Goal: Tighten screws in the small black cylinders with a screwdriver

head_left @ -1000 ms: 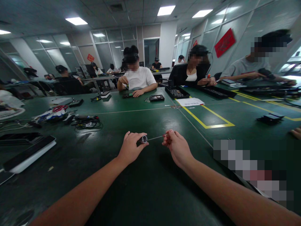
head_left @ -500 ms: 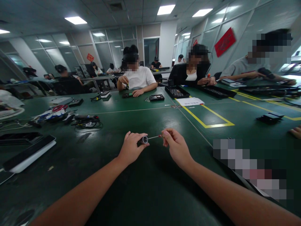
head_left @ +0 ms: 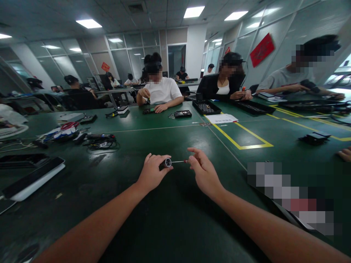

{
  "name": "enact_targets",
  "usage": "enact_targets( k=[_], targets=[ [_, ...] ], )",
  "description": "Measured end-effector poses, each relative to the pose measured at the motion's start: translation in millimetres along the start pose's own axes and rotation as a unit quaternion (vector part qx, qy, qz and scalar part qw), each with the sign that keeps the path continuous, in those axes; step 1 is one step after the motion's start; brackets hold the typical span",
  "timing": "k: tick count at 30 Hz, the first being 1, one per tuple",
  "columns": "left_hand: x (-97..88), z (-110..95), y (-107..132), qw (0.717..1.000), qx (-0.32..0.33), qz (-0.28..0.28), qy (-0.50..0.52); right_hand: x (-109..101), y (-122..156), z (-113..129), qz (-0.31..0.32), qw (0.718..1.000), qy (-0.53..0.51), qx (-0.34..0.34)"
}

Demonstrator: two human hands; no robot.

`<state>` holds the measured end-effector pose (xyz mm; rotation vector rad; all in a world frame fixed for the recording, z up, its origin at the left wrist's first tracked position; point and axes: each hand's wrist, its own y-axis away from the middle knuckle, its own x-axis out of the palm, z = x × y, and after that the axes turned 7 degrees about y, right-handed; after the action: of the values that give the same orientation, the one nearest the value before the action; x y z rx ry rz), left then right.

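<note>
The tube [head_left: 168, 162] is in the left hand [head_left: 150, 171], its round open end turned toward the viewer and somewhat to the right, its body running back under the palm. The left fingers are closed around it, thumb below and the others over the top. To the right of the tube, the driver [head_left: 185, 161] stretches between the two hands, its long axis nearly level and set crosswise, with the thin shaft pointing left at the tube's rim. What matters most appears to be how that shaft meets the tube's mouth; whether the tip sits inside, touches the edge or passes just beside it cannot be told. The right hand [head_left: 206, 171] is the nearer to the driver's red handle, which is pinched at the thumb, the index finger raised clear and pointing left; the other fingers' hold is largely hidden. So the tube lies within the left fingers and directly left of the right ones, with the bare shaft between. Both hands are above the green tabletop [head_left: 164, 223]. Left of the tube and farther off lies a cable bundle [head_left: 102, 143]; beyond it to the right are a paper sheet [head_left: 222, 118] and a black tray [head_left: 196, 106].
</note>
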<state>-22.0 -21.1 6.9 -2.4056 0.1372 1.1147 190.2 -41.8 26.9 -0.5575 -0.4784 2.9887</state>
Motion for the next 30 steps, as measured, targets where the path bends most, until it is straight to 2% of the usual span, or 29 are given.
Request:
enact_targets(
  k=[2,8,15,18,20,22,25,30],
  targets=[
    [0.0,0.0,0.0,1.000,-0.001,0.000,-0.002,1.5,0.9,-1.7,0.009,1.000,-0.018,-0.006],
    [-1.8,-1.6,-0.1,1.000,0.000,0.004,-0.007,1.8,0.8,-4.2,0.022,1.000,0.017,0.012],
    [-1.4,-2.7,0.2,1.000,-0.004,0.000,-0.013,3.8,-5.0,-1.9,0.023,0.998,-0.056,0.017],
    [-0.4,-4.1,0.0,0.999,0.016,0.001,-0.027,5.0,-8.5,-1.7,-0.005,0.991,-0.108,0.084],
    [-1.0,-3.6,-0.9,0.999,0.026,0.001,-0.040,5.4,-11.5,-5.5,-0.012,0.965,-0.198,0.172],
    [-2.4,-1.7,-1.9,0.999,0.019,0.002,-0.045,5.2,-14.2,-11.3,-0.011,0.940,-0.256,0.226],
    [-4.0,1.2,-2.3,0.999,-0.002,0.005,-0.036,4.2,-15.6,-17.1,-0.026,0.950,-0.235,0.206],
    [-3.3,-0.8,-0.2,1.000,-0.004,0.004,-0.024,4.1,-10.8,-8.9,-0.014,0.988,-0.105,0.113]
  ],
)
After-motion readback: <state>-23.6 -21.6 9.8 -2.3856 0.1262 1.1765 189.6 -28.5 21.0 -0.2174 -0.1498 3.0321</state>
